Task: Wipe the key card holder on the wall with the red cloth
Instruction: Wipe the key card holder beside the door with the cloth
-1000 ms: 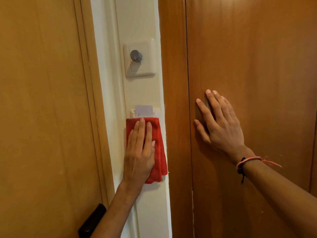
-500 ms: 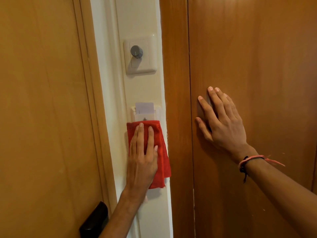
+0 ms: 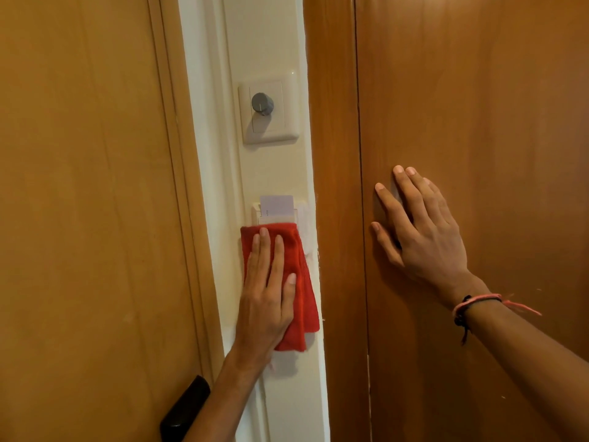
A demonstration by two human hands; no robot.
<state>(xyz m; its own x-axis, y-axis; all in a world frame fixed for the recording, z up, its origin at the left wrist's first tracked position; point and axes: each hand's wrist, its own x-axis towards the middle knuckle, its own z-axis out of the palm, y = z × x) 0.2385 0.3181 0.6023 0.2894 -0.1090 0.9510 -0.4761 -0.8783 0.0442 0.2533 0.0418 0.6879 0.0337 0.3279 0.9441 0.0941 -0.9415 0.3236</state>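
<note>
A cream key card holder [image 3: 304, 218] is fixed to the narrow white wall strip, with a pale card [image 3: 276, 205] standing in its slot. The folded red cloth [image 3: 301, 282] covers most of the holder's face; only its top edge and right side show. My left hand [image 3: 266, 291] lies flat on the cloth, fingers pointing up, pressing it to the wall. My right hand [image 3: 420, 228] rests flat with spread fingers on the wooden panel to the right and holds nothing.
A cream dimmer plate with a grey knob [image 3: 262, 103] sits above the holder. A wooden door [image 3: 86, 202] fills the left, with a black handle [image 3: 185, 409] at the bottom. A wooden panel [image 3: 494, 106] fills the right.
My left hand slid the red cloth a little down the holder, uncovering more of its top, and then stayed there. The right hand stays on the panel.
</note>
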